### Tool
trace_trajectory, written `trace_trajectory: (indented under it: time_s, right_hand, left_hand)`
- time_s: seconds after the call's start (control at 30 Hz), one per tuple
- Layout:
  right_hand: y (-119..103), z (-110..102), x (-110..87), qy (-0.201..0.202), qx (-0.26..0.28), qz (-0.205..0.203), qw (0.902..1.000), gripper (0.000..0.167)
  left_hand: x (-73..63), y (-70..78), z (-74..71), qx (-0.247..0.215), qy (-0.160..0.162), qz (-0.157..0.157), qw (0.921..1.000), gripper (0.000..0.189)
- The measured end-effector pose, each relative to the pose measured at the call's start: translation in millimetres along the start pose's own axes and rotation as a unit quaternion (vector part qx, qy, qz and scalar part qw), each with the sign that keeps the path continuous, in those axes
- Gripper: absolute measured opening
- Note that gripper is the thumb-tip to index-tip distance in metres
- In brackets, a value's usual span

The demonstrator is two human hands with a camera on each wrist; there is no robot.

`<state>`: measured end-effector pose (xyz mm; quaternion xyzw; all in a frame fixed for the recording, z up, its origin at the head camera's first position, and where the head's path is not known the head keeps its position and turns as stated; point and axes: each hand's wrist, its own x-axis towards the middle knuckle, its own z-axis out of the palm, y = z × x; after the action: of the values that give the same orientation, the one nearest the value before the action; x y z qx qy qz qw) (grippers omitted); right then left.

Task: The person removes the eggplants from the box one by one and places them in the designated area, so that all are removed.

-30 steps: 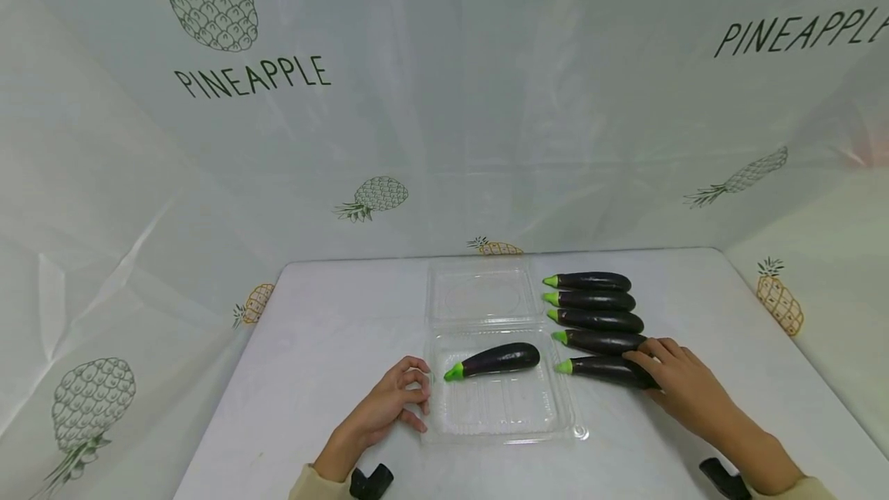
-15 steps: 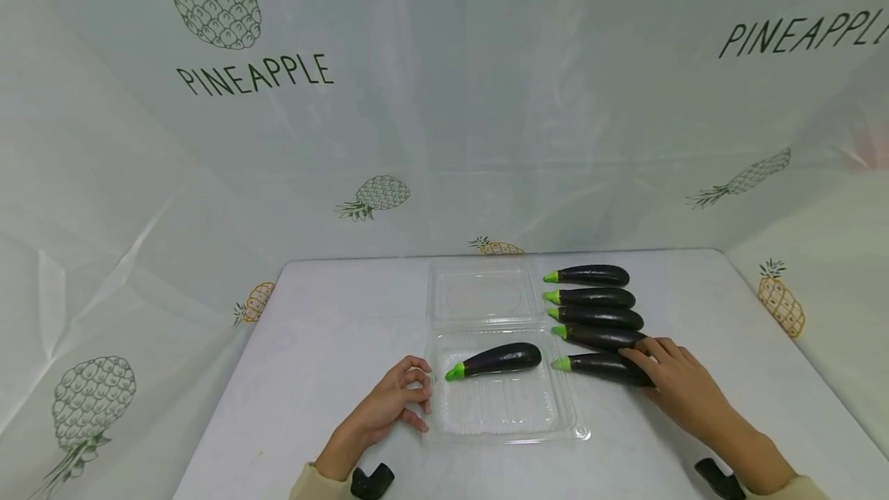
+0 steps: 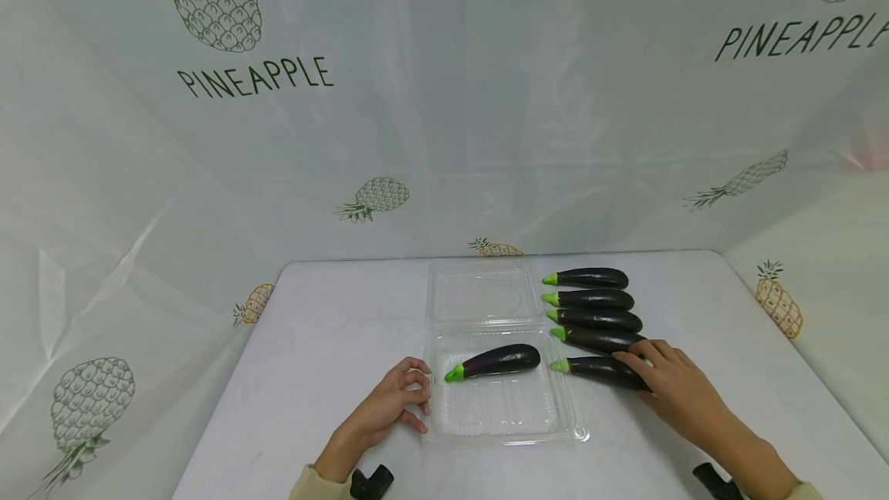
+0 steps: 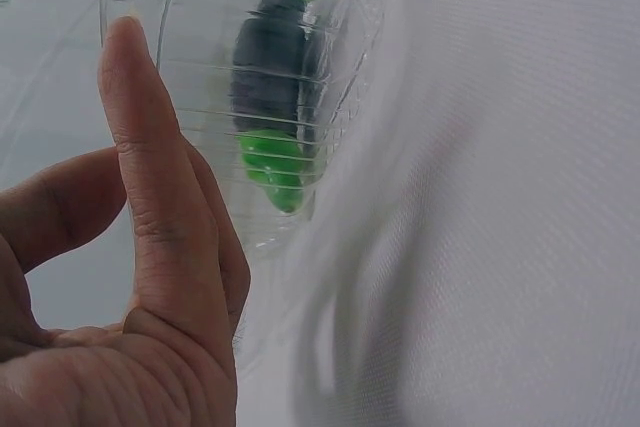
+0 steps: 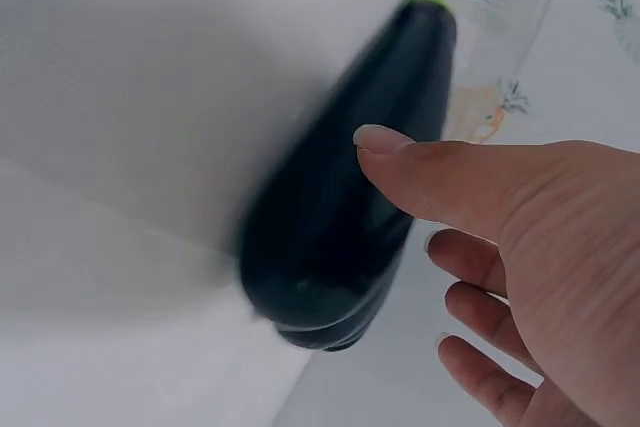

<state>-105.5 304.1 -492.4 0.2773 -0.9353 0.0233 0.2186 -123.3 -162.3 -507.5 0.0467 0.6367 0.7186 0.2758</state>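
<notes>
My right hand holds the rounded end of the nearest eggplant, thumb on its near side. In the right wrist view the thumb lies across that dark eggplant, with the index finger hidden. A clear plastic clamshell box stands unfolded at the middle, one eggplant lying in its base, green stem end to the left. At the box's left edge rests my left hand, fingers loosely bent; in the left wrist view a straight finger lies along the clear box wall.
Several more eggplants lie in a column right of the box, such as the farthest eggplant. The box's lid lies flat behind its base. A pineapple-printed sheet rises behind the white table.
The nearest eggplant has shifted slightly to the left with my right hand, and its stem end has drawn closer to the box. My left hand has stayed put.
</notes>
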Motion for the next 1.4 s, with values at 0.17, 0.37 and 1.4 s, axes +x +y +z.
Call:
trace_trajectory:
  time_s: [0.17, 0.37, 1.4]
  right_hand:
    - [-9.6, -9.1, 10.0, 0.006, 0.004, -0.016, 0.9998, 0.076]
    - [-26.6, -20.5, 31.3, 0.023, 0.006, -0.045, 0.9987, 0.071]
    - [-94.9, 0.7, 113.1, -0.066, 0.021, -0.170, 0.9830, 0.059]
  left_hand:
    - [-0.1, -0.8, -0.3, 0.000, -0.001, 0.001, 1.0000, 0.035]
    - [-0.4, -0.6, -0.1, -0.002, 0.001, 0.000, 1.0000, 0.034]
    - [-0.9, 0.1, -1.1, 0.000, -0.001, 0.003, 1.0000, 0.036]
